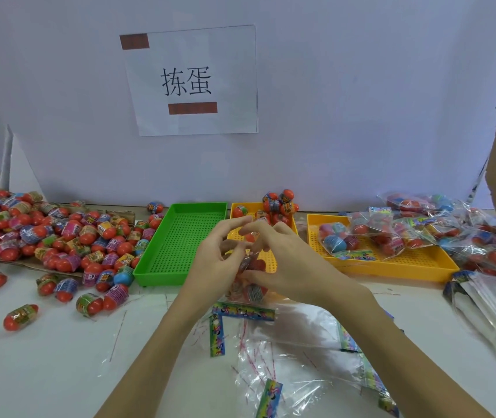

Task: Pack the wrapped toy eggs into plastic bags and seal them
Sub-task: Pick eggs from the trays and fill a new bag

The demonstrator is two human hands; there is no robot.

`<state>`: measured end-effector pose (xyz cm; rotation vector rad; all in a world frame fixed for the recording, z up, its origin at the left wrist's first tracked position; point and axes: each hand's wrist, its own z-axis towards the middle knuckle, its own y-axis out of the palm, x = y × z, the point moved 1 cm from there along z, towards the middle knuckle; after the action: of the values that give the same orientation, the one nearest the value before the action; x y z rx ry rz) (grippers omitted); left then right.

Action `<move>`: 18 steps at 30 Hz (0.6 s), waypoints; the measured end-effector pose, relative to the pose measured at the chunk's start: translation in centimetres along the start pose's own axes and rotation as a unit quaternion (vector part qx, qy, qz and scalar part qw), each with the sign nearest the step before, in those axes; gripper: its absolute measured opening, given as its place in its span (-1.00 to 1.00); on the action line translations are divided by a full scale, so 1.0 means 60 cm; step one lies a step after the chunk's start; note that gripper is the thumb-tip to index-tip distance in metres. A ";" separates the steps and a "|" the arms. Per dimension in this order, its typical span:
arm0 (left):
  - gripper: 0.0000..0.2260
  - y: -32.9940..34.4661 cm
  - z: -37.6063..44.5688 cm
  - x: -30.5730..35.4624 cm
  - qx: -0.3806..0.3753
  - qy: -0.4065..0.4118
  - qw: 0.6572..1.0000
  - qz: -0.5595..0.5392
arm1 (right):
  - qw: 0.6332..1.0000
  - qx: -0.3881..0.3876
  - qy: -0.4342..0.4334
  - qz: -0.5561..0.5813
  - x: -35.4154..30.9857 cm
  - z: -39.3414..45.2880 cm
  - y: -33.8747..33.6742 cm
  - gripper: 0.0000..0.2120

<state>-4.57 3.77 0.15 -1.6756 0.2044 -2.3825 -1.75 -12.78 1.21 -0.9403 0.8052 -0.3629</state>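
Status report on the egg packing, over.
Left hand and right hand both hold a filled bag of eggs. Not sealed yet. Nothing in the way.

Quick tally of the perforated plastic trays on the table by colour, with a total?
Green perforated plastic tray: 1
Yellow perforated plastic trays, middle and right: 2
Total: 3
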 end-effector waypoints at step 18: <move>-0.63 -0.002 0.002 -0.008 0.026 -0.025 0.992 -0.121 | 0.948 0.115 0.206 0.214 0.020 0.000 -0.027 -0.74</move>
<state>-4.32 3.99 -0.19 -1.8252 -0.0745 -2.4864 -0.86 -14.43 2.01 -0.4525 1.2905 -0.2663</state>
